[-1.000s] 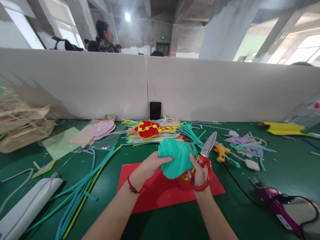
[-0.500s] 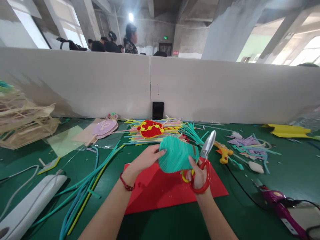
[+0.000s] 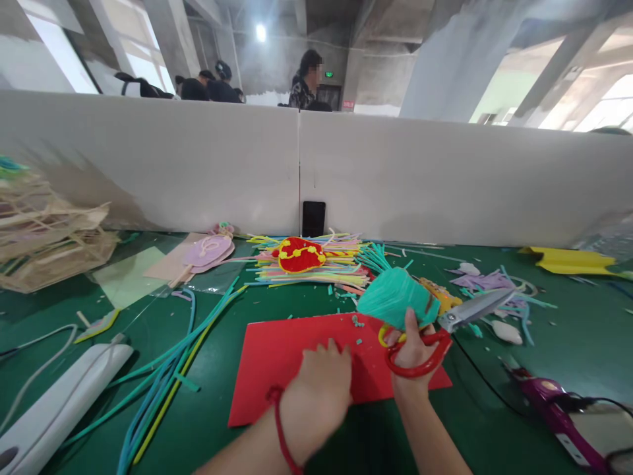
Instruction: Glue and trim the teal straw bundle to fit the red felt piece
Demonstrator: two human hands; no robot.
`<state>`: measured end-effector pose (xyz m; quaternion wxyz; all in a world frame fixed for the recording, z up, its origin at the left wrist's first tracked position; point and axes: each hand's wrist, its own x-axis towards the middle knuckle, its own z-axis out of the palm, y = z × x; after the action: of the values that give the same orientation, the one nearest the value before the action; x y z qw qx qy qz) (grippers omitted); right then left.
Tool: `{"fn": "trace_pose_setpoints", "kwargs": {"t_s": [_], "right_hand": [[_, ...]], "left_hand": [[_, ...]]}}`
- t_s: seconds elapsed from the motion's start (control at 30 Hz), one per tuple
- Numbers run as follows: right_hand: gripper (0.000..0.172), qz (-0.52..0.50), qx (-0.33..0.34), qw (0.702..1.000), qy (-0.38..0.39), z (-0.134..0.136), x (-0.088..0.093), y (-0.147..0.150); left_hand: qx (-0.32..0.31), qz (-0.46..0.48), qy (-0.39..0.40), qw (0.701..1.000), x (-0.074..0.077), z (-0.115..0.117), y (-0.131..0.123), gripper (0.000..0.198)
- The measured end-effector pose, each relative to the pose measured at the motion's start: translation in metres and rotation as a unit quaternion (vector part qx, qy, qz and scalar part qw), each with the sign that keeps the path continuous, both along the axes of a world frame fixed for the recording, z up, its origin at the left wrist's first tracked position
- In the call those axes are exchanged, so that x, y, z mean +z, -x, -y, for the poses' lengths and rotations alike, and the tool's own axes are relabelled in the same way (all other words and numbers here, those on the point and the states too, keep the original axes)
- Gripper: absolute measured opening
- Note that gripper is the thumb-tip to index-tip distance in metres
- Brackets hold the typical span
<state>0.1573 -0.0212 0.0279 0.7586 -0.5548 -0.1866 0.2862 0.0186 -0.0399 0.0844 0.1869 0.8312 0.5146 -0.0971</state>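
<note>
My right hand (image 3: pixel 414 346) is closed around red-and-yellow-handled scissors (image 3: pixel 472 310), whose blades point right. Its thumb also pins a rounded teal piece (image 3: pixel 395 297) with a ridged surface, made of fuzzy strips, to the fingers. My left hand (image 3: pixel 324 376), back up and a red cord bracelet at its wrist, is low over a red sheet (image 3: pixel 267 349). Its fingers point forward, slightly apart, with nothing visible in them; whether they touch the sheet I cannot tell. Small teal scraps (image 3: pixel 357 321) lie near the sheet's far edge.
Behind the sheet is a bundle of coloured fuzzy stems (image 3: pixel 341 267) with a red-and-yellow piece (image 3: pixel 299 255) on top. A yellow glue gun (image 3: pixel 442 297), purple tool (image 3: pixel 548 399), white power strip (image 3: pixel 74 396) and long stems (image 3: pixel 173 359) lie around. A white partition (image 3: pixel 198 165) stands behind.
My left hand has let go of the teal piece and come down over the red sheet. My right hand has moved right with the scissors and the piece. The sheet's left side has shifted.
</note>
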Motion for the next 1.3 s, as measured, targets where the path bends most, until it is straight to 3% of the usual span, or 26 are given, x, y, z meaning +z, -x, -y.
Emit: {"fn": "trace_pose_setpoints", "kwargs": {"t_s": [0.1,0.17,0.53,0.83,1.03,1.3], "right_hand": [[0.037,0.007,0.013,1.000,0.004,0.000,-0.001,0.002],[0.039,-0.006,0.022,1.000,0.002,-0.001,-0.002,0.003],[0.038,-0.021,0.039,0.999,-0.004,0.000,-0.003,0.005],[0.036,-0.023,0.045,0.999,-0.016,0.000,-0.003,0.004],[0.038,-0.007,0.040,0.999,-0.016,0.000,-0.002,0.005],[0.038,-0.006,0.044,0.999,-0.013,0.000,-0.004,0.005]], "left_hand": [[0.010,-0.129,-0.019,0.991,-0.012,0.020,-0.029,0.054],[0.008,-0.157,-0.040,0.987,-0.021,0.024,-0.037,0.054],[0.026,-0.128,-0.107,0.986,-0.043,0.025,-0.032,0.055],[0.049,-0.162,-0.060,0.984,-0.032,0.010,-0.029,0.066],[0.053,-0.136,-0.052,0.988,-0.025,0.002,-0.023,0.064],[0.073,-0.102,-0.046,0.991,-0.032,-0.003,-0.020,0.064]]}}
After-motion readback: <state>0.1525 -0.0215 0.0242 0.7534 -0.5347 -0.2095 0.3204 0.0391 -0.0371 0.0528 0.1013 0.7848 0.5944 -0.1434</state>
